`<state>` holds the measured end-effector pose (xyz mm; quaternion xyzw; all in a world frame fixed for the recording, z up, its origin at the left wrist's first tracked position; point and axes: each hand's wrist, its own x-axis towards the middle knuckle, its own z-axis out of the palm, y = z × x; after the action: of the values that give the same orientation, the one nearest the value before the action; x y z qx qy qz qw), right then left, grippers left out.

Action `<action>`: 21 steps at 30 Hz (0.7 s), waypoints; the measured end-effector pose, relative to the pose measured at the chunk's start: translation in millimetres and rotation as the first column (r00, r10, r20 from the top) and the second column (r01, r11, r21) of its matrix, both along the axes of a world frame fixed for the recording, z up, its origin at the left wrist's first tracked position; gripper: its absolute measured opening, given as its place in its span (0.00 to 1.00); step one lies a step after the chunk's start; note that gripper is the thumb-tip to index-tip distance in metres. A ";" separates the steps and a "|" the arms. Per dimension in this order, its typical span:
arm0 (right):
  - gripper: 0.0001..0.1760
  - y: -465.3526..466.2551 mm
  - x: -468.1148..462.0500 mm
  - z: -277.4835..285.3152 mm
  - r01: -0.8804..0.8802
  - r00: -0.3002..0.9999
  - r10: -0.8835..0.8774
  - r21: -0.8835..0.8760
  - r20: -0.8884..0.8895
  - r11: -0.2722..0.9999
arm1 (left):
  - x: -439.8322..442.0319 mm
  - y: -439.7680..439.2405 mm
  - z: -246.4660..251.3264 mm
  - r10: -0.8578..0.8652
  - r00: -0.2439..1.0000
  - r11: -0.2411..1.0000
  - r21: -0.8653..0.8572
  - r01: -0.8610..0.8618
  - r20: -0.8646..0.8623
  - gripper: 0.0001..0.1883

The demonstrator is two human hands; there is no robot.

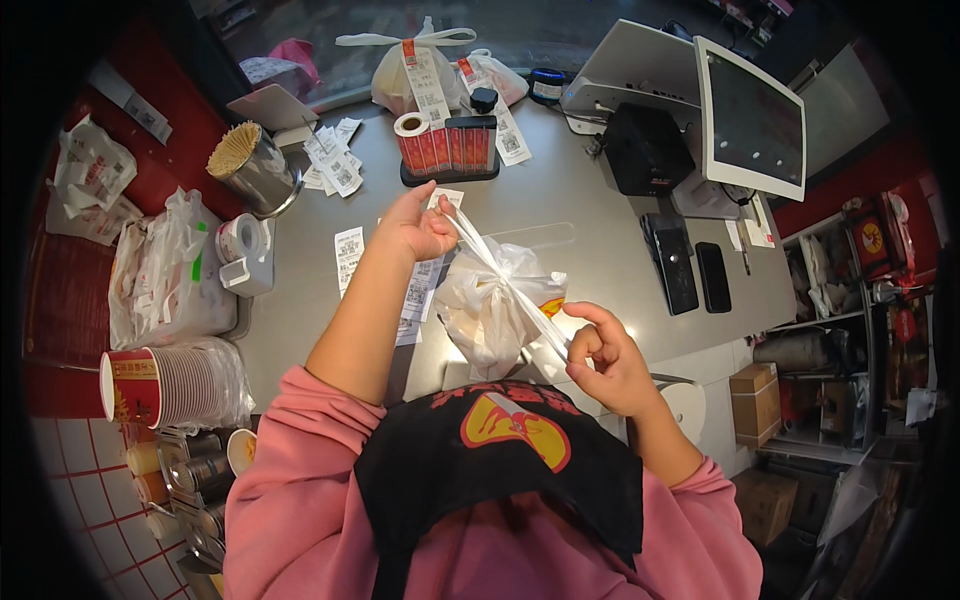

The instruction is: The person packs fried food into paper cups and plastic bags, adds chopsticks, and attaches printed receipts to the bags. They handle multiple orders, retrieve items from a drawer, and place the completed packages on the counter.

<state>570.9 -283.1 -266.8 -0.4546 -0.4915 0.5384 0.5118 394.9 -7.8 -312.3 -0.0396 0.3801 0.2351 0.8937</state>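
A filled white plastic bag (487,315) sits at the near edge of the metal counter, its two handles crossed in a knot on top. My left hand (420,225) grips one handle and draws it up and to the left. The other handle runs taut to the lower right, pinched by the thumb and fingers of my right hand (607,356). A yellow and red print shows at the bag's right side; its contents are hidden. Printed paper slips (421,289) lie on the counter beside the bag, partly behind my left forearm.
A label-roll dispenser (450,154) stands ahead, before two tied bags (412,75) with receipts. Two phones (712,277), a monitor (754,116) and a black printer (649,150) are right. Left are a skewer canister (259,169), a bag-filled bin (172,277) and stacked paper cups (176,382).
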 end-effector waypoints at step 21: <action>0.34 42.0 25.0 -70.0 0.098 0.956 -0.173 -0.296 -0.237 0.950 | -3.5 -156.3 -61.2 -0.280 0.864 0.661 0.568 0.489 -0.418 0.33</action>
<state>595.8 -241.1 -336.8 -0.4809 -0.3059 0.6209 0.5382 391.5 -164.1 -373.6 0.3948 0.4006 0.1596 0.8113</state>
